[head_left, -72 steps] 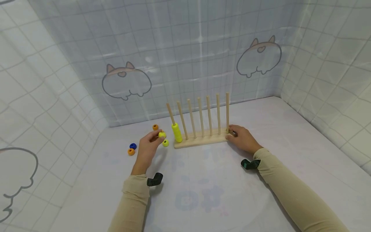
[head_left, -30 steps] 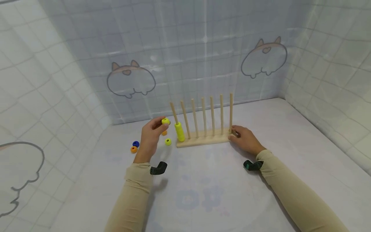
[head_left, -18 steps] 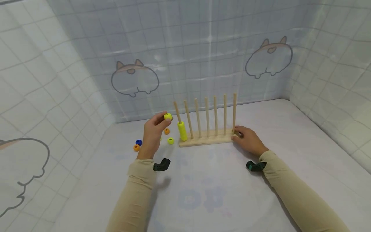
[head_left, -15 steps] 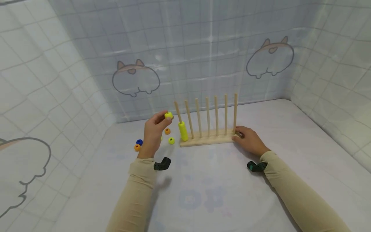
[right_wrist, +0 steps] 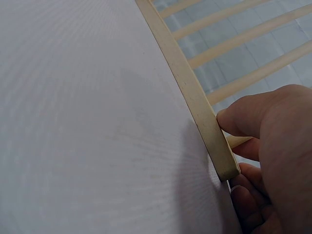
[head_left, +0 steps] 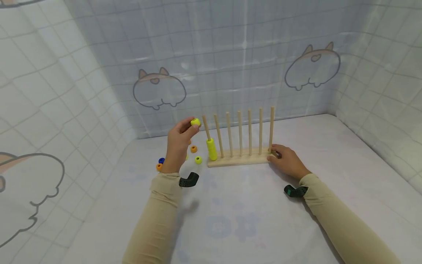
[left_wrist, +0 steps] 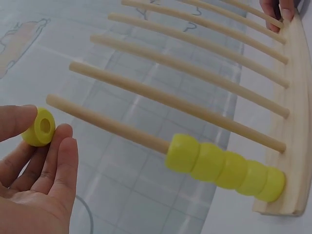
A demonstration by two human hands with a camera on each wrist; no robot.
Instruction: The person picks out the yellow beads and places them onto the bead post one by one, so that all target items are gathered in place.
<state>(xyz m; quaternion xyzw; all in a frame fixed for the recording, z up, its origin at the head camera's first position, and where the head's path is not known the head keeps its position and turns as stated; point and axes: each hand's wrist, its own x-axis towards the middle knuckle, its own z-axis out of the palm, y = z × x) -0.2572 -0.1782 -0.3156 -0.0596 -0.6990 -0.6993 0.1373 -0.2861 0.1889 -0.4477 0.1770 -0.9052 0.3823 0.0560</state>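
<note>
My left hand (head_left: 179,141) pinches a yellow bead (left_wrist: 40,126) between thumb and fingers, its hole turned toward the tip of the leftmost peg (left_wrist: 105,122). The bead is close beside that tip and off the peg. Several yellow beads (head_left: 212,149) are stacked at the bottom of the same peg. The wooden rack (head_left: 244,160) carries a row of upright pegs; the others bear no beads. At the rack's right end my right hand (head_left: 287,161) grips the base, thumb (right_wrist: 239,117) on the near side and fingers around the end, partly hidden.
Loose on the table (head_left: 230,201) left of the rack lie a yellow bead (head_left: 198,160), an orange bead (head_left: 193,149), a blue bead (head_left: 161,160) and another orange bead (head_left: 159,167). A tile-patterned sheet (head_left: 224,55) rises behind the rack.
My left hand has lifted the yellow bead from low beside the rack up to the height of the leftmost peg's tip. The right hand keeps its grip on the base.
</note>
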